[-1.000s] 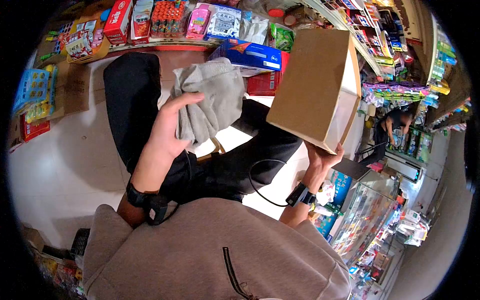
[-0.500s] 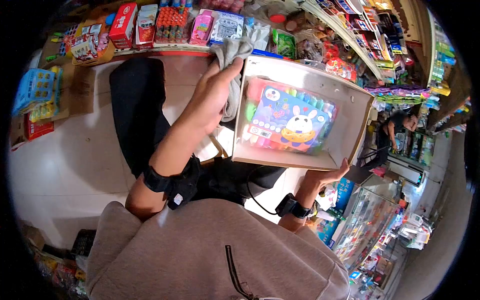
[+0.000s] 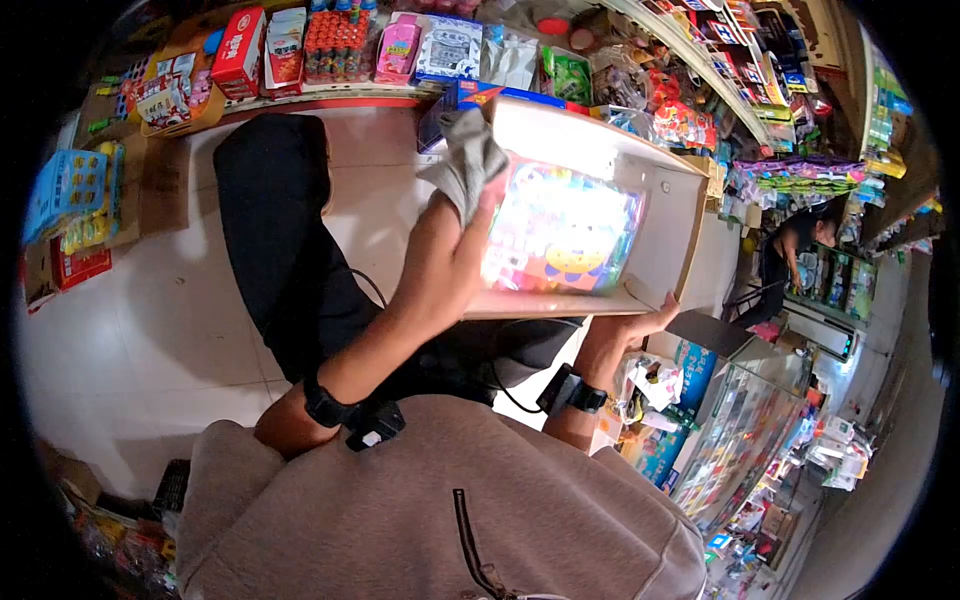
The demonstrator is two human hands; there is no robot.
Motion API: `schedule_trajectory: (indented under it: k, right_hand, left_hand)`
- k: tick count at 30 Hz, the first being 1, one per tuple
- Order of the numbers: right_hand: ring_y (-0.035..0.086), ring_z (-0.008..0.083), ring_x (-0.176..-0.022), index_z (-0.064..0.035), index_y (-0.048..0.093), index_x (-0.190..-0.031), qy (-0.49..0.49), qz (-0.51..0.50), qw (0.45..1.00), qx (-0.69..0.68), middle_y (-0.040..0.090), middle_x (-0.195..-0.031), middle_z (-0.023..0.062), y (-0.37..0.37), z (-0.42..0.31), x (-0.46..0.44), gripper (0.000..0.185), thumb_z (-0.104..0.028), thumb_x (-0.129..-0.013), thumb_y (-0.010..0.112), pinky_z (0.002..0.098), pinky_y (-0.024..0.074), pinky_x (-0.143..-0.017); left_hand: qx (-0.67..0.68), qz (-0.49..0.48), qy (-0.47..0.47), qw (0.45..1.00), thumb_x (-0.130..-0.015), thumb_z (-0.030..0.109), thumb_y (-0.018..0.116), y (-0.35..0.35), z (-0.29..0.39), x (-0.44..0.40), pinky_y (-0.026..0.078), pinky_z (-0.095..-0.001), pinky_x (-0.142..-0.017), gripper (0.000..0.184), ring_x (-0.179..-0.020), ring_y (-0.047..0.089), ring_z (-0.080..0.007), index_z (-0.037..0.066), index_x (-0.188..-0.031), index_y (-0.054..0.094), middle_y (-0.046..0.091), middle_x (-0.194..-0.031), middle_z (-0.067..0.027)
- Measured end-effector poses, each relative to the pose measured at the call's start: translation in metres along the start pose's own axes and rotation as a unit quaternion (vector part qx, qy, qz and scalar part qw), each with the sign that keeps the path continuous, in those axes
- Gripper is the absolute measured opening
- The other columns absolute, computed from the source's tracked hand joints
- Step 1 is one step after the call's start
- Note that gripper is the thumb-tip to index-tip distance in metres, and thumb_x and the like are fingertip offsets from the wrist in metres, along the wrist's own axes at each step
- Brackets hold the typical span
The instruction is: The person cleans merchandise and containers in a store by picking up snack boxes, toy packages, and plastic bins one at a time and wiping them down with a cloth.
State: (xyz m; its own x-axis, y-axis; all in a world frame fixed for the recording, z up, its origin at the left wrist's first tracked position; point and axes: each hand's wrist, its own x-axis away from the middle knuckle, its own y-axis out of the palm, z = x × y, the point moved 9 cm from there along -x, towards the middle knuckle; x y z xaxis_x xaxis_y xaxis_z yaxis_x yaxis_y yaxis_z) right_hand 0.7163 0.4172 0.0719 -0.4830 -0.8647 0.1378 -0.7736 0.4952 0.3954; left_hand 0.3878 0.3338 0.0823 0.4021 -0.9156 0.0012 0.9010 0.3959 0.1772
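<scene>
While the left hand (image 3: 442, 268) is clasping a crumpled grey fabric cloth (image 3: 463, 158), probably soft and limp, most of its fingers are hiding from view. Just rightward, an open rectangular cardboard box (image 3: 660, 240), white inside and brown-edged, is sitting tilted between the hands, likely proving light, fairly stiff and easiest to hold by its rim or base. Glare is washing out the shiny, colourful printed packet (image 3: 568, 228) lying inside. At the box's lower right corner, the right hand (image 3: 630, 326) is gripping it from below, some fingers disappearing behind the cardboard
</scene>
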Motion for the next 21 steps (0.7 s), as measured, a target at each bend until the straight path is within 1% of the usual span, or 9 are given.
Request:
schedule_trajectory:
  k: [4, 5, 7, 10, 15, 17, 18, 19, 21]
  right_hand:
    - [0.047, 0.0374, -0.121, -0.0004, 0.047, -0.129, 0.022, -0.037, 0.999, -0.018, 0.050, -0.129, 0.0194, 0.013, 0.016, -0.004, 0.062, -0.042, -0.084, 0.037, 0.0517, 0.0383, -0.101]
    - [0.047, 0.0376, -0.122, -0.0005, 0.047, -0.129, 0.035, -0.058, 0.998, -0.017, 0.050, -0.130, 0.0199, 0.016, 0.021, -0.008, 0.063, -0.042, -0.084, 0.037, 0.0522, 0.0386, -0.101]
    - [0.049, 0.0380, -0.120, 0.0025, 0.047, -0.129, 0.066, -0.047, 0.996, -0.031, 0.051, -0.128, 0.0212, -0.005, 0.034, -0.031, 0.063, -0.040, -0.084, 0.035, 0.0524, 0.0402, -0.101]
    - [0.055, 0.0389, -0.114, 0.0092, 0.047, -0.126, 0.120, -0.026, 0.992, -0.002, 0.055, -0.123, 0.0231, -0.018, 0.044, -0.050, 0.062, -0.034, -0.085, 0.033, 0.0521, 0.0431, -0.099]
    - [0.052, 0.0391, -0.117, 0.0084, 0.047, -0.127, 0.132, -0.058, 0.989, -0.019, 0.054, -0.126, 0.0223, -0.013, 0.042, -0.065, 0.062, -0.034, -0.084, 0.034, 0.0520, 0.0413, -0.101]
    - [0.047, 0.0390, -0.121, -0.0041, 0.044, -0.136, 0.198, -0.036, 0.977, -0.065, 0.046, -0.137, 0.0184, -0.014, 0.048, -0.065, 0.067, -0.041, -0.081, 0.033, 0.0622, 0.0385, -0.094]
    - [0.043, 0.0399, -0.124, -0.0074, 0.042, -0.139, 0.204, -0.024, 0.978, -0.031, 0.041, -0.140, 0.0196, -0.002, 0.042, -0.050, 0.070, -0.045, -0.081, 0.033, 0.0667, 0.0350, -0.094]
    - [0.043, 0.0399, -0.124, -0.0074, 0.042, -0.139, 0.203, -0.025, 0.978, -0.031, 0.041, -0.140, 0.0196, 0.002, 0.041, -0.047, 0.070, -0.045, -0.081, 0.033, 0.0667, 0.0350, -0.094]
    - [0.039, 0.0401, -0.128, -0.0094, 0.040, -0.141, 0.205, 0.018, 0.978, -0.034, 0.038, -0.142, 0.0199, -0.002, 0.038, -0.048, 0.071, -0.046, -0.080, 0.034, 0.0694, 0.0325, -0.094]
  left_hand:
    - [-0.119, -0.042, 0.057, 0.990, -0.097, 0.013, 0.049, 0.017, 0.021, 0.027, 0.043, -0.0417, -0.092, 0.031, -0.106, 0.057, -0.0432, -0.005, -0.121, 0.051, 0.056, -0.116, -0.0287]
    - [-0.145, -0.052, 0.106, 0.982, -0.095, 0.010, 0.050, 0.021, 0.033, 0.030, 0.043, -0.0434, -0.093, 0.031, -0.107, 0.056, -0.0447, -0.006, -0.122, 0.050, 0.056, -0.117, -0.0283]
    - [-0.096, -0.106, 0.092, 0.985, -0.088, 0.003, 0.052, 0.031, 0.044, 0.038, 0.023, -0.0507, -0.111, 0.045, -0.135, 0.031, -0.0458, -0.004, -0.132, 0.046, 0.035, -0.143, -0.0303]
    - [-0.141, -0.176, 0.146, 0.963, -0.084, -0.002, 0.052, 0.043, 0.062, 0.052, 0.017, -0.0566, -0.113, 0.062, -0.142, 0.018, -0.0439, -0.004, -0.142, 0.033, 0.020, -0.152, -0.0284]
    - [-0.145, -0.246, 0.156, 0.946, -0.083, -0.004, 0.052, 0.043, 0.058, 0.066, 0.019, -0.0545, -0.114, 0.064, -0.142, 0.019, -0.0426, -0.003, -0.143, 0.031, 0.022, -0.152, -0.0258]
    - [-0.117, -0.272, 0.128, 0.946, -0.085, -0.004, 0.051, 0.039, 0.047, 0.073, 0.020, -0.0500, -0.115, 0.063, -0.142, 0.021, -0.0405, -0.003, -0.144, 0.030, 0.024, -0.151, -0.0263]
    - [-0.109, -0.249, 0.129, 0.954, -0.092, 0.004, 0.050, 0.034, 0.047, 0.074, 0.037, -0.0440, -0.106, 0.045, -0.127, 0.046, -0.0347, -0.003, -0.136, 0.041, 0.047, -0.132, -0.0257]
    - [-0.108, -0.248, 0.131, 0.954, -0.092, 0.004, 0.050, 0.030, 0.037, 0.079, 0.037, -0.0440, -0.106, 0.045, -0.127, 0.046, -0.0347, -0.003, -0.136, 0.041, 0.047, -0.132, -0.0257]
    - [-0.033, -0.272, -0.184, 0.944, -0.098, 0.017, 0.048, 0.019, -0.041, 0.092, 0.049, -0.0360, -0.087, 0.030, -0.098, 0.061, -0.0225, 0.000, -0.122, 0.053, 0.062, -0.105, -0.0148]
